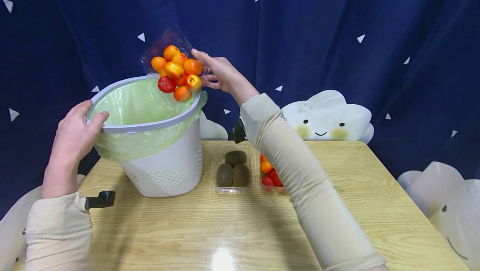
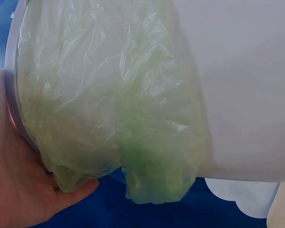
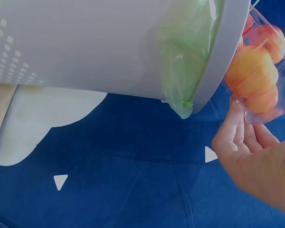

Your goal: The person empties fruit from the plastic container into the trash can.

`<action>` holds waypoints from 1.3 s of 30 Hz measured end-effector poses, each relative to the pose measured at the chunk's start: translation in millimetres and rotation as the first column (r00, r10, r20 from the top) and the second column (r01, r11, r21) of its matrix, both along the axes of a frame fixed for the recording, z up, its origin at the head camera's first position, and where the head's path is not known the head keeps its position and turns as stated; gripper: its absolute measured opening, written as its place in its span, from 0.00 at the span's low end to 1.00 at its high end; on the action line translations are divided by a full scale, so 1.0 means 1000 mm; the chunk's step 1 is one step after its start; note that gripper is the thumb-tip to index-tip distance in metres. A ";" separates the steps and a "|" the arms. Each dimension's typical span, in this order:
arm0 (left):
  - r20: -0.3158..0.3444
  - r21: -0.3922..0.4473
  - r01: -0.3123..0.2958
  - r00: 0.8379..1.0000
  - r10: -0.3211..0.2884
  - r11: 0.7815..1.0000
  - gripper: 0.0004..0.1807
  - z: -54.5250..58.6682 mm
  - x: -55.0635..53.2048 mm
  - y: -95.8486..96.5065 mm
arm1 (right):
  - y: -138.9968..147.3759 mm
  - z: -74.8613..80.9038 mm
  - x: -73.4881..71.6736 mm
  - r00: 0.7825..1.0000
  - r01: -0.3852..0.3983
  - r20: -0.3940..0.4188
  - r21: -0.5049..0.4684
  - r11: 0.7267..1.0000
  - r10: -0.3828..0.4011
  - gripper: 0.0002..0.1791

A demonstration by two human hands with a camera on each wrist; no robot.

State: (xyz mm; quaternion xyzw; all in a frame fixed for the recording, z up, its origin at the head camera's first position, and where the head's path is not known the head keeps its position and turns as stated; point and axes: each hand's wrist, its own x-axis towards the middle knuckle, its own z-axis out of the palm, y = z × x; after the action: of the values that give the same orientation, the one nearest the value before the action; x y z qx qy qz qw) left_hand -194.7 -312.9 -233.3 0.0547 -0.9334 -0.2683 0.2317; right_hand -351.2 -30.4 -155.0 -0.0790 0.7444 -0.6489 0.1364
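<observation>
My left hand (image 1: 73, 135) grips the grey rim of a white bin (image 1: 165, 175) at its left side, thumb over the edge. A pale green plastic liner (image 1: 129, 102) lines the bin and folds over the outside of its rim. Above the far right part of the rim, my right hand (image 1: 223, 73) holds a clear plastic box (image 1: 170, 37) by its right side, tilted toward the bin's mouth. Small orange and yellow-red fruits (image 1: 173, 70) and a red one with a stem (image 1: 166, 84) are bunched at its lower side. In the right wrist view, the fingertips press the box's wall beside the fruits (image 3: 251, 71).
On the wooden table (image 1: 180, 229), right of the bin, stands a clear box with three kiwis (image 1: 241, 175). Beside it is another box with red and orange fruits (image 1: 267, 167), partly hidden by my right sleeve (image 1: 300, 162). A dark blue curtain (image 1: 300, 25) hangs behind.
</observation>
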 end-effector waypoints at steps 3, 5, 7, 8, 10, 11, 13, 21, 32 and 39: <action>0.002 0.001 -0.001 1.000 0.001 1.000 0.36 -0.001 0.000 0.000 | -0.001 -0.001 0.000 1.000 -0.008 -0.005 0.010 1.000 0.008 0.28; -0.001 0.000 -0.001 1.000 0.001 1.000 0.36 -0.001 0.000 0.000 | -0.002 -0.001 0.000 1.000 -0.018 -0.016 0.017 1.000 0.018 0.27; -0.003 0.001 0.000 1.000 0.000 1.000 0.36 -0.001 0.001 0.000 | -0.003 -0.001 0.000 0.999 -0.029 -0.027 0.022 0.999 0.029 0.27; -0.005 0.001 0.000 1.000 0.000 1.000 0.36 -0.001 0.001 0.000 | -0.003 -0.001 0.000 0.999 -0.034 -0.034 0.021 0.999 0.035 0.26; -0.007 0.001 0.001 1.000 -0.001 1.000 0.36 -0.001 0.001 0.000 | -0.003 0.000 0.000 0.998 -0.040 -0.045 0.021 0.999 0.041 0.26; -0.007 0.001 0.001 1.000 -0.001 1.000 0.36 -0.001 0.001 -0.001 | -0.003 0.000 0.000 0.998 -0.040 -0.046 0.021 0.999 0.041 0.26; -0.004 0.005 0.000 1.000 0.000 1.000 0.36 0.000 0.001 0.000 | -0.004 0.000 0.000 0.998 -0.043 -0.050 0.018 0.999 0.044 0.26; -0.008 0.009 0.003 1.000 -0.003 1.000 0.36 0.000 0.001 0.001 | -0.008 -0.003 0.001 0.986 -0.093 -0.132 0.079 0.993 0.103 0.26; -0.008 0.013 0.004 1.000 -0.004 1.000 0.36 0.001 0.000 0.002 | -0.010 -0.004 0.003 0.974 -0.112 -0.191 0.069 0.991 0.123 0.26; 0.010 0.021 0.005 1.000 -0.005 1.000 0.37 0.001 -0.001 0.003 | -0.009 -0.006 0.002 0.954 -0.156 -0.258 0.006 0.988 0.152 0.27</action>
State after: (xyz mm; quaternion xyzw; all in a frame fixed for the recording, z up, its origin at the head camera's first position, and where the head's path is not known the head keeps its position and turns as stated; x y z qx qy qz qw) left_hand -195.4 -310.1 -232.7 0.0561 -0.9318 -0.2786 0.2257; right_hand -348.9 -39.1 -161.0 -0.2216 0.7425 -0.6259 0.0881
